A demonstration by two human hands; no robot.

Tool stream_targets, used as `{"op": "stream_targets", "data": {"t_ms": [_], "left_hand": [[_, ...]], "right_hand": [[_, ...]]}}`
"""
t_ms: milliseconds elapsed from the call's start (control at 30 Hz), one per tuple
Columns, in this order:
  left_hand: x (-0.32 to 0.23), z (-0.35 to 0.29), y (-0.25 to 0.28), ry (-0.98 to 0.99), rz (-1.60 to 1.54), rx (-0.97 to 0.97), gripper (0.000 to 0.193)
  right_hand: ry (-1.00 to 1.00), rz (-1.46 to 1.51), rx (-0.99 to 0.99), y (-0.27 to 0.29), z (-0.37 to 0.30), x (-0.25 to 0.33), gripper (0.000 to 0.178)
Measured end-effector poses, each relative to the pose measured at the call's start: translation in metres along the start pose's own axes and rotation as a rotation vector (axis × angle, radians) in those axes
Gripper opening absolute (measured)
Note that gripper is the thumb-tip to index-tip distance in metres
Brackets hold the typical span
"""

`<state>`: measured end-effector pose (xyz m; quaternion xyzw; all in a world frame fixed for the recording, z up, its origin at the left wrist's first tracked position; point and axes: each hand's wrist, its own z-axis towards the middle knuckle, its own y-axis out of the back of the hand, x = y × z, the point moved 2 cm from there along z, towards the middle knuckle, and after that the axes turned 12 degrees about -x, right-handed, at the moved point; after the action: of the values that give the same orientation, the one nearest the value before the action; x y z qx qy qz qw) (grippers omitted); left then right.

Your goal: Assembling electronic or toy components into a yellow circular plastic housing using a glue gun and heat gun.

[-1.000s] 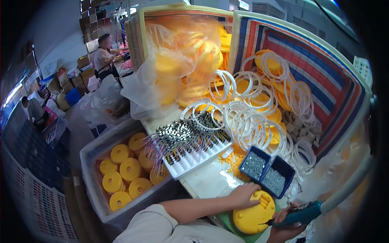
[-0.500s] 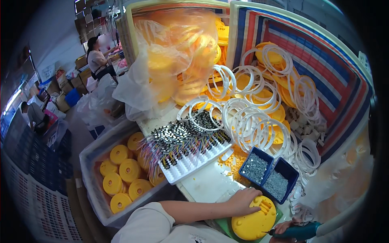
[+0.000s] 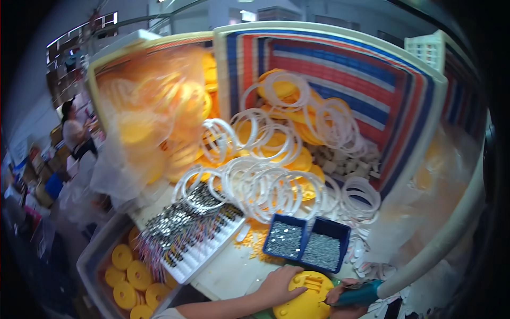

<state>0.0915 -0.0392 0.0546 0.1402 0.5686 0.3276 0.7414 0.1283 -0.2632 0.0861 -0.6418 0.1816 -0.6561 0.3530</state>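
At the near edge of the table my left hand (image 3: 278, 284) grips a round yellow plastic disc (image 3: 298, 308), fingers over its far left rim. The disc has a slotted recess on its upper face. My right hand (image 3: 336, 295) is closed round a teal electric screwdriver (image 3: 360, 294), whose tip points left onto the right side of the disc. Just beyond the disc stand two joined dark blue trays, the left tray (image 3: 286, 219) and the right tray (image 3: 344, 234), both holding small metal screws.
White rings (image 3: 265, 186) lie heaped over yellow parts in a striped-lined bin (image 3: 340, 80). Wired components crowd a white ridged rack (image 3: 204, 252). Yellow discs (image 3: 139, 275) fill a crate at left. A thick pale hose (image 3: 435, 260) runs behind the screwdriver. A person (image 3: 74, 130) sits far left.
My view has swung right and up, so the whole table sits lower and further left. The screwdriver has come closer over the disc; my left hand keeps its hold.
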Motion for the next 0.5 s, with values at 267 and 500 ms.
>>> {"op": "stream_targets", "data": {"t_ms": [267, 500], "left_hand": [[-0.007, -0.003, 0.006, 0.058, 0.054, 0.023, 0.064], [-0.005, 0.003, 0.010, 0.031, 0.028, -0.030, 0.059]], "right_hand": [[-0.003, -0.072, -0.002, 0.011, 0.001, -0.022, 0.092], [0.117, -0.289, -0.025, -0.013, 0.002, -0.015, 0.098]]}}
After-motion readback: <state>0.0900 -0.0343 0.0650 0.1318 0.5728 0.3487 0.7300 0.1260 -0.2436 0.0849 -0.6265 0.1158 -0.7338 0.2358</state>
